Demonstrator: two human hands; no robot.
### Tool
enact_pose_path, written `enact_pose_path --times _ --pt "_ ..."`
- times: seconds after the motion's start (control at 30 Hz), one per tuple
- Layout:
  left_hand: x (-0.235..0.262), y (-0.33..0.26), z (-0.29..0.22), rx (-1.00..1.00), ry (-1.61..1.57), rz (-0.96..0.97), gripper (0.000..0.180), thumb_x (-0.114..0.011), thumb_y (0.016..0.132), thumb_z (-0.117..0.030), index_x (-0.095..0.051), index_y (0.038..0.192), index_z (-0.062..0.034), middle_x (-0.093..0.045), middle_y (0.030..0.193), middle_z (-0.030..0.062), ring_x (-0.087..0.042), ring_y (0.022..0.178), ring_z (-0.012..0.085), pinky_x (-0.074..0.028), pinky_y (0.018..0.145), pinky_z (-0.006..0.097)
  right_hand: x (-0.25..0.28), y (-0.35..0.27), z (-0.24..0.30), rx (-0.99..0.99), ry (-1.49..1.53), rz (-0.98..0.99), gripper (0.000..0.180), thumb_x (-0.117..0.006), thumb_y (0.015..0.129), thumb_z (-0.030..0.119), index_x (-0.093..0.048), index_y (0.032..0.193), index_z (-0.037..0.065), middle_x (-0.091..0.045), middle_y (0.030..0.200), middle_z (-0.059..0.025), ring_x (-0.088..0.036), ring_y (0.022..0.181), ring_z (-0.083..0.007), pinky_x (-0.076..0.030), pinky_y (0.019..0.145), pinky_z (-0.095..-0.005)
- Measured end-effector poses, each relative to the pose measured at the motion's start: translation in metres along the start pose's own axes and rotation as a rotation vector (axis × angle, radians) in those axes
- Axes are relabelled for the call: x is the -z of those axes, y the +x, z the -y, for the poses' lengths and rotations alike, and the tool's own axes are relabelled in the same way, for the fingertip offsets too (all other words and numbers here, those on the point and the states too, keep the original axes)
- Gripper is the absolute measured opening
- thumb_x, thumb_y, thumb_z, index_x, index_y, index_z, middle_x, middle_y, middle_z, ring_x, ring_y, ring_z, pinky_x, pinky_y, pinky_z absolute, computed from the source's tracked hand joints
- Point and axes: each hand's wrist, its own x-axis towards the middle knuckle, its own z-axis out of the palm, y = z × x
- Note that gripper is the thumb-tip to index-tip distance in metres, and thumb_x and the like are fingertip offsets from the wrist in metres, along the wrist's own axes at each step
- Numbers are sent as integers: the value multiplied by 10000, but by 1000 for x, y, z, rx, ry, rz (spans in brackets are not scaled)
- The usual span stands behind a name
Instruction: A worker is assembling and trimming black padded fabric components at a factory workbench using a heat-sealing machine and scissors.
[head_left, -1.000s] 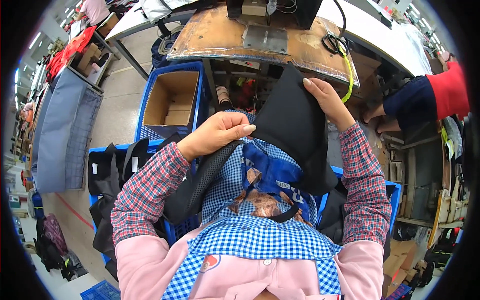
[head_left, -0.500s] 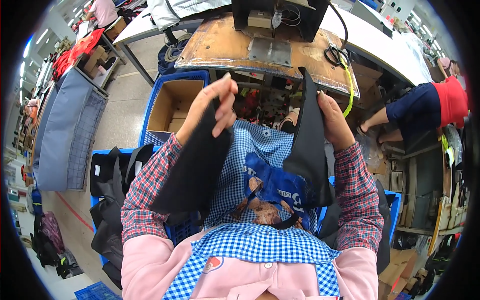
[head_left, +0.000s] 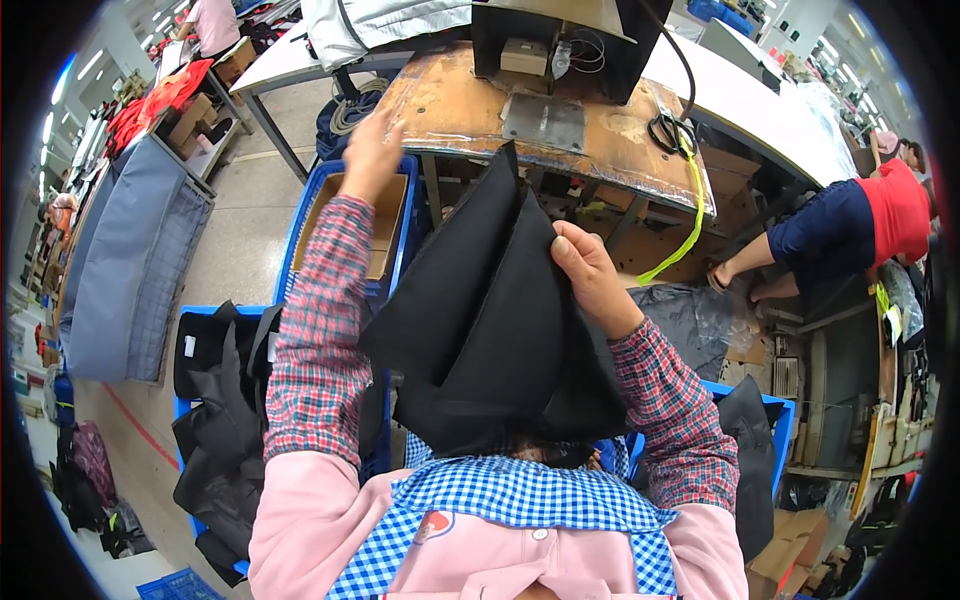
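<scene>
Worn wooden sewing table [head_left: 450, 105] stood far, black fabric piece [head_left: 490, 310] hung upright in front of the chest, long axis vertical, right hand [head_left: 590, 275] pinching its right edge, left hand [head_left: 372, 150] spread, lifted clear to the far left.

Left hand [head_left: 372, 152] raised high, fingers loose and blurred, gripping nothing; right hand [head_left: 592, 275] lifted, fingers pinched closed, forearm bent upward.
</scene>
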Motion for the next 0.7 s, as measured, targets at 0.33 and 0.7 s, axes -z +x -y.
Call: enact_pose_path --times 0.33,0.7 --pt "110 -71 -101 151 -864 141 321 -548 1033 -262 -689 1058 25 -699 817 23 -637 765 64 -501 728 214 26 -2 -14 -90 -155 -239 296 -571 1030 307 -610 896 47 -496 804 101 -432 762 -7 -382 672 -191" --pt "161 -149 -159 411 -778 767 272 -646 977 -263 -735 933 -10 -700 743 29 -613 591 44 -477 529 179 41 1 -28 -73 -136 -388 356 -574 1023 358 -648 897 34 -536 802 103 -460 764 -3 -402 686 -189"
